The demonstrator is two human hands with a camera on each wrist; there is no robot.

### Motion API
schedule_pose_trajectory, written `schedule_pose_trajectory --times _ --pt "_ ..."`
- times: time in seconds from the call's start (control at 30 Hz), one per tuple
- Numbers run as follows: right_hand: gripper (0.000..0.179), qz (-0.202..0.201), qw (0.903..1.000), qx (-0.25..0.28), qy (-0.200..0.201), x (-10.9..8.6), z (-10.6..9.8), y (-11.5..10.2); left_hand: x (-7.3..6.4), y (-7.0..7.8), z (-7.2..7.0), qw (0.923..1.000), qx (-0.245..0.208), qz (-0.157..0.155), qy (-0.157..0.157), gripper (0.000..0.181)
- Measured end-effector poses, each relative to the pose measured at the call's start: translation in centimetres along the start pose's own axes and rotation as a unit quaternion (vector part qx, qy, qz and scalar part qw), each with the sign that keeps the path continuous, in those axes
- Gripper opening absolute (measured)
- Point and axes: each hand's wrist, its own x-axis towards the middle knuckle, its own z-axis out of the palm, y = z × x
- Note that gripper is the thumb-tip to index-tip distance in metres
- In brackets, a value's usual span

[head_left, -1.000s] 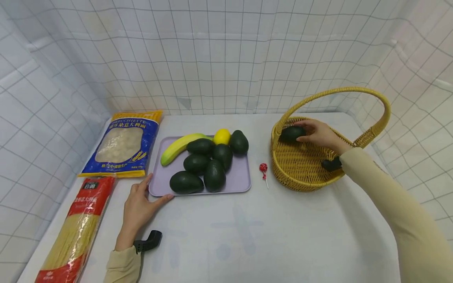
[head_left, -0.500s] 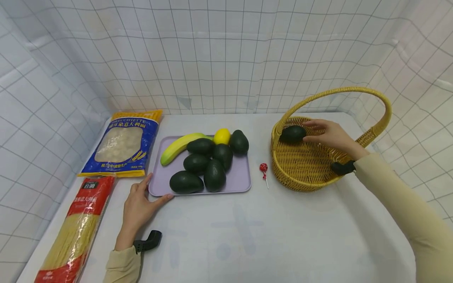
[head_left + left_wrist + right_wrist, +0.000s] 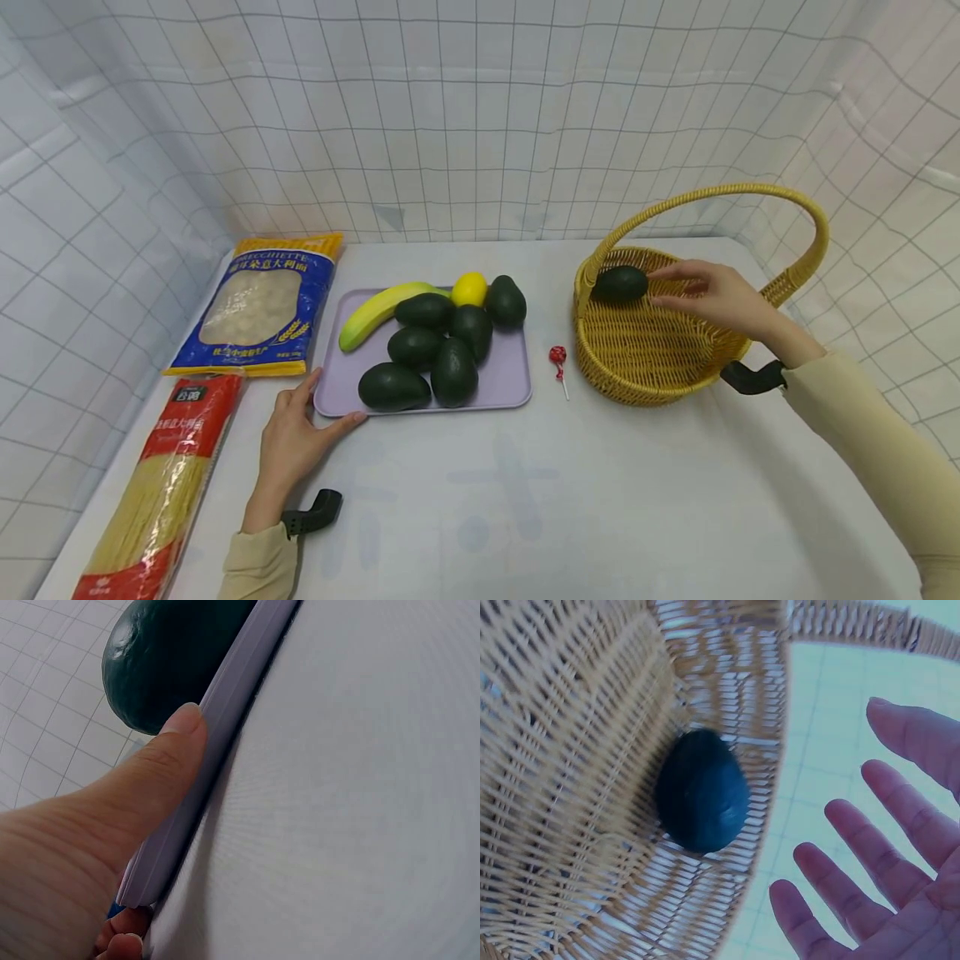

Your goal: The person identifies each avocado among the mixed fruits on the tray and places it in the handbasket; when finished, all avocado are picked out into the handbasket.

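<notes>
My left hand (image 3: 294, 437) holds the near left corner of the lilac tray (image 3: 495, 392), thumb along its front edge and fingers at its left side. Several dark green avocados (image 3: 454, 372) lie on that tray, with a yellow-green banana (image 3: 375, 315) and a yellow lemon (image 3: 469, 289). My right hand (image 3: 723, 298) hovers over the wicker basket (image 3: 637, 354), fingers spread and nothing in them. One avocado (image 3: 619, 284) lies inside against the basket's far left wall, apart from the fingertips; the right wrist view shows this avocado (image 3: 703, 791) beside the open palm.
The basket's tall handle (image 3: 720, 192) arches above its rim near my right arm. A red-wrapped lollipop (image 3: 558, 356) lies between tray and basket. To the left are a blue pasta bag (image 3: 255, 304) and a red spaghetti pack (image 3: 161, 492). A white gridded curtain (image 3: 480, 125) hangs behind.
My right hand has let go of the avocado in the basket and drawn back to the right. That avocado stays by the basket wall. My left hand keeps its place at the tray.
</notes>
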Motion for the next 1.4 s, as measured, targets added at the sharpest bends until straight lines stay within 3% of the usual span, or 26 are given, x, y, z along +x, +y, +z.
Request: schedule_pose_trajectory --times 0.13,0.3,0.47,0.6,0.8,1.03,1.4 --pt "0.033 -0.02 0.9993 0.003 0.031 -1.1 0.2 -1.1 0.0 0.0 -0.1 1.0 0.0 -0.005 -0.002 0.101" --pt "0.024 -0.041 0.9926 0.039 0.107 -2.4 1.0 -2.7 -0.1 0.0 -0.1 1.0 -0.003 -0.004 -0.003 0.101" --pt "0.014 -0.114 0.9748 0.074 0.177 -3.6 2.2 -6.0 -0.1 0.0 -0.1 1.0 -0.002 -0.005 -0.004 0.101" --pt "0.01 -0.184 0.9581 0.1 0.195 -4.4 3.4 -9.1 -0.1 0.1 -0.1 0.9999 -0.003 -0.009 -0.007 0.102" --pt "0.016 -0.2 0.9549 0.138 0.171 -4.5 5.4 -11.5 -0.1 0.1 -0.2 0.9999 -0.002 -0.013 -0.008 0.102" --pt "0.019 -0.14 0.9672 0.17 0.127 -3.2 8.6 -11.5 0.0 0.0 0.0 1.0 -0.003 -0.005 -0.003 0.101" --pt "0.034 -0.086 0.9718 0.219 0.008 -0.4 13.5 -12.5 0.1 -0.1 0.1 0.9999 -0.007 -0.008 -0.01 0.102"
